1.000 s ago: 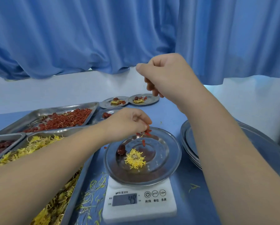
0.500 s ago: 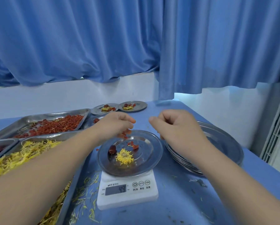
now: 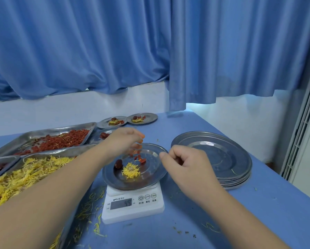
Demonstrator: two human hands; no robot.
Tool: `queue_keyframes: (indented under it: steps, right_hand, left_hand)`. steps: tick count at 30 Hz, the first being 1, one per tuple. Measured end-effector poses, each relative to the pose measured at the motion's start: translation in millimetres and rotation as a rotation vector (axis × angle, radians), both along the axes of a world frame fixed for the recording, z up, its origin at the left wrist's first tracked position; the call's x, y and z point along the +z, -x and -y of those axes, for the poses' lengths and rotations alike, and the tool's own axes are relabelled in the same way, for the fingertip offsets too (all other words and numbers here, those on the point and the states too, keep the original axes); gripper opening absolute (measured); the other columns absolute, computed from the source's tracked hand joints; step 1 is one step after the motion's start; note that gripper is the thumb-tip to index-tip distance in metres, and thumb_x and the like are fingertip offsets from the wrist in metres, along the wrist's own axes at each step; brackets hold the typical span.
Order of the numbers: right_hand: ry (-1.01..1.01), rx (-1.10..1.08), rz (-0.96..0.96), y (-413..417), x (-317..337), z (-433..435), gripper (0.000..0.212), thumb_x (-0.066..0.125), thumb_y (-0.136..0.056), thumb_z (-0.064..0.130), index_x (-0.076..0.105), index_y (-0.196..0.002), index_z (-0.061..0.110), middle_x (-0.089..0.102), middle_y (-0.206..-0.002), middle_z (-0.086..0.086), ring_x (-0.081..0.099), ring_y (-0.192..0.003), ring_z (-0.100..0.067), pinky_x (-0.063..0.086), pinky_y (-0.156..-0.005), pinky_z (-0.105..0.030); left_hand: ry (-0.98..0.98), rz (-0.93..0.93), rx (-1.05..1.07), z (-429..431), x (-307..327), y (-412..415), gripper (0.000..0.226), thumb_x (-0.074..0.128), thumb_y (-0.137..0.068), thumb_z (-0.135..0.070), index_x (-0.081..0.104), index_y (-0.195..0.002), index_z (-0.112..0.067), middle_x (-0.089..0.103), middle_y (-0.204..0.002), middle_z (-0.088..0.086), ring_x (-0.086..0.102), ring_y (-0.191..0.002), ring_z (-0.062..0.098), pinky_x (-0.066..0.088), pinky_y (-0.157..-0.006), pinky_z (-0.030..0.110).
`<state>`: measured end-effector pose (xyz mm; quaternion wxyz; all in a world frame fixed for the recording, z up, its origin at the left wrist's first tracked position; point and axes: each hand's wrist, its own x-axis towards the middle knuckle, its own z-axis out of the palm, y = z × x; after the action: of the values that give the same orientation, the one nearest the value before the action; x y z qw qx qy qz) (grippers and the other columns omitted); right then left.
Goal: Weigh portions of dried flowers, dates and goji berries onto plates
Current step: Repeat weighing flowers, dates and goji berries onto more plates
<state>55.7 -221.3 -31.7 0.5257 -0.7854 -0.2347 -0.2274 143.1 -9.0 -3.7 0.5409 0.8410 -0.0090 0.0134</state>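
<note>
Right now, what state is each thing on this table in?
scale, on, reading 49
plate on scale, partly filled: date, flower, goji berries
left hand, curled above that plate
right hand, curled, holding nothing
stacked plates, empty
two far plates, filled
flower tray, heaped
goji tray, part full

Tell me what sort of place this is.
Likely a makeshift food-portioning station, not a home kitchen: metal trays of bulk dried flowers and goji berries, a digital scale, and a stack of steel plates on a blue table beneath blue curtains.

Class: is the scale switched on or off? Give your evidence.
On. The scale shows 49 on its display, with the plate on top.
</note>
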Motion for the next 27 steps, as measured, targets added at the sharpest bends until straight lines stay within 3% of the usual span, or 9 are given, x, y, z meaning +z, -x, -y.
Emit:
queue_keyframes:
  steps: [4,12,18,23,27]
  right_hand:
    - [0.101,-0.029,0.041,-6,-4,4,0.042,0.058,-0.085,0.037,0.039,-0.060,0.010,0.040,-0.053,-0.007,0.031,-0.048,-0.008,0.033,-0.047,-0.033]
    - [0.221,-0.027,0.105,-6,-7,3,0.040,0.054,-0.083,0.040,0.035,-0.057,0.016,0.043,-0.052,0.007,0.038,-0.051,-0.013,0.033,-0.048,-0.029]
    - [0.282,-0.027,0.122,-6,-7,4,0.044,0.054,-0.085,0.038,0.031,-0.054,0.019,0.038,-0.050,0.003,0.036,-0.051,-0.015,0.035,-0.048,-0.032]
    - [0.321,-0.024,0.107,-6,-9,3,0.044,0.055,-0.086,0.038,0.032,-0.053,0.020,0.038,-0.048,0.002,0.038,-0.051,-0.016,0.037,-0.049,-0.034]
    - [0.369,-0.014,0.108,-6,-11,1,0.040,0.056,-0.086,0.037,0.039,-0.057,0.016,0.044,-0.051,0.000,0.044,-0.054,-0.019,0.042,-0.052,-0.035]
  left_hand:
    - [-0.011,0.002,0.022,-2,-4,3,0.014,0.059,-0.091,-0.018,0.068,-0.102,-0.020,0.070,-0.106,0.002,0.074,-0.080,0.024,0.055,-0.083,0.037]
    - [0.059,-0.013,0.096,-4,-9,7,0.013,0.058,-0.092,-0.016,0.069,-0.099,-0.013,0.068,-0.108,0.013,0.071,-0.095,0.024,0.059,-0.080,0.035]
    - [-0.012,0.052,0.129,-8,-11,13,0.014,0.057,-0.092,-0.020,0.069,-0.099,-0.022,0.069,-0.105,0.005,0.071,-0.093,0.019,0.058,-0.085,0.044]
    - [0.195,0.037,0.147,-10,-13,17,0.014,0.059,-0.092,-0.012,0.068,-0.104,-0.015,0.066,-0.114,0.010,0.069,-0.096,0.028,0.055,-0.069,0.033]
    - [0.062,0.105,0.165,-13,-18,20,0.027,0.068,-0.083,-0.004,0.066,-0.104,-0.021,0.065,-0.114,0.007,0.066,-0.101,0.024,0.055,-0.081,0.034]
